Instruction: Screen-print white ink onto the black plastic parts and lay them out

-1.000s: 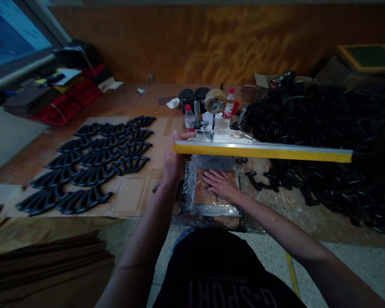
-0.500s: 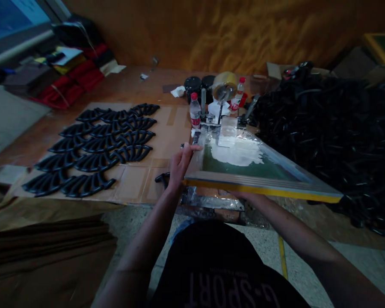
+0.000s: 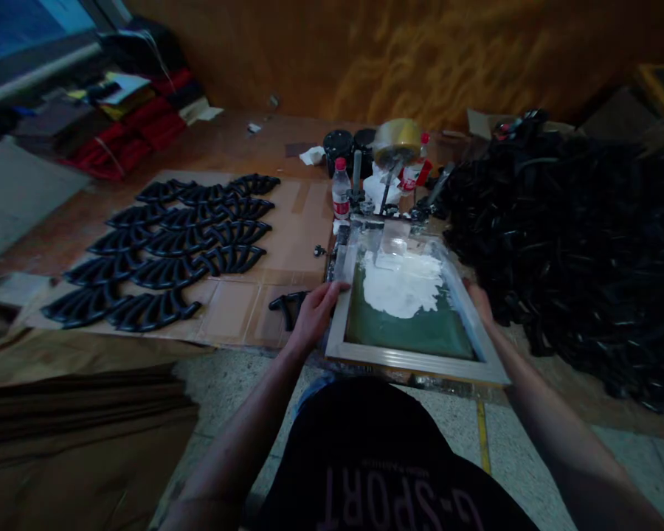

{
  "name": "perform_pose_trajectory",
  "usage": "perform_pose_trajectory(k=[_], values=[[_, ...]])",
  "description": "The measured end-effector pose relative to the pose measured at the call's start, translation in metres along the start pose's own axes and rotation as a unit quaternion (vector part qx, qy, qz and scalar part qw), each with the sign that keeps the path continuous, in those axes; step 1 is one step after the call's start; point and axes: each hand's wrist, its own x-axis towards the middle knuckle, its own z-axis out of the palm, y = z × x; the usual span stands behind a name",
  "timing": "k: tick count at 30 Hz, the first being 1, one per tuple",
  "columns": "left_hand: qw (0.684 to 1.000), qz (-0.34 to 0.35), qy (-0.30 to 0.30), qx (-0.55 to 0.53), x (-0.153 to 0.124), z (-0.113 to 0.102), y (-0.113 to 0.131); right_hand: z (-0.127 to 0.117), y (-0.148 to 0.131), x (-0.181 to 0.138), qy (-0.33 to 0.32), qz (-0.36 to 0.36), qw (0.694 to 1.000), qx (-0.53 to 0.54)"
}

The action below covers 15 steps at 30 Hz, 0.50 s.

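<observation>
A screen printing frame (image 3: 415, 356) with a silver rail and green mesh lies low in front of me. White ink (image 3: 401, 287) is spread thickly over the mesh's far half, and a pale squeegee (image 3: 395, 240) rests at its upper end. My left hand (image 3: 318, 313) grips the left rail, its fingertips on top. At the right rail, my right hand (image 3: 479, 302) holds the frame's outer side; its fingers are partly hidden. Clamps (image 3: 357, 199) stand at the frame's far end. Just left of my left hand lie a few curved black parts (image 3: 288, 306).
Curved black parts (image 3: 166, 269) lie in rows on cardboard (image 3: 226, 313) at left. A large heap of black pieces (image 3: 558, 243) fills the right. Behind the frame stand a red-capped bottle (image 3: 341, 193), dark jars (image 3: 337, 146) and a tape roll (image 3: 398, 140).
The frame's near end has come down from a raised tilt to lie lower and flatter. My right hand moved from beneath the near edge to the right rail; my left hand slid nearer me.
</observation>
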Motion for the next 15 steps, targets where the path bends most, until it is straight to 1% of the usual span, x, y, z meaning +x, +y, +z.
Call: perform_pose_trajectory(k=[1,2,3,4,5,7,8,10,12,13,14,15], values=[[1.000,-0.026,-0.014,0.006,-0.003,0.000,-0.015,-0.009,0.005,0.006,0.047,0.028,0.999,-0.002],[0.999,-0.045,-0.023,0.014,-0.004,0.001,-0.029,-0.015,0.005,0.013,0.096,0.043,0.994,-0.005],[0.998,-0.055,-0.027,0.028,-0.004,0.002,-0.043,-0.019,-0.002,0.021,0.141,0.040,0.989,-0.008],[0.997,-0.059,-0.028,0.048,-0.003,0.004,-0.056,-0.020,-0.013,0.030,0.173,0.016,0.985,-0.015],[0.995,-0.060,-0.026,0.072,0.000,0.005,-0.067,-0.019,-0.029,0.040,0.185,-0.024,0.982,-0.025],[0.991,-0.060,-0.024,0.121,0.005,0.007,-0.084,-0.013,-0.066,0.058,0.151,-0.105,0.981,-0.054],[0.988,-0.062,-0.026,0.137,0.007,0.008,-0.090,-0.010,-0.083,0.065,0.121,-0.122,0.983,-0.069],[0.985,-0.065,-0.032,0.154,0.011,0.008,-0.098,-0.001,-0.110,0.072,0.041,-0.118,0.987,-0.098],[0.984,-0.065,-0.036,0.160,0.013,0.007,-0.103,0.009,-0.122,0.066,-0.038,-0.095,0.987,-0.123],[0.984,-0.064,-0.036,0.162,0.013,0.007,-0.105,0.014,-0.123,0.058,-0.064,-0.095,0.984,-0.135],[0.984,-0.064,-0.035,0.165,0.013,0.007,-0.106,0.019,-0.121,0.048,-0.080,-0.109,0.980,-0.145],[0.983,-0.064,-0.032,0.169,0.013,0.007,-0.107,0.023,-0.118,0.036,-0.087,-0.140,0.974,-0.153]])
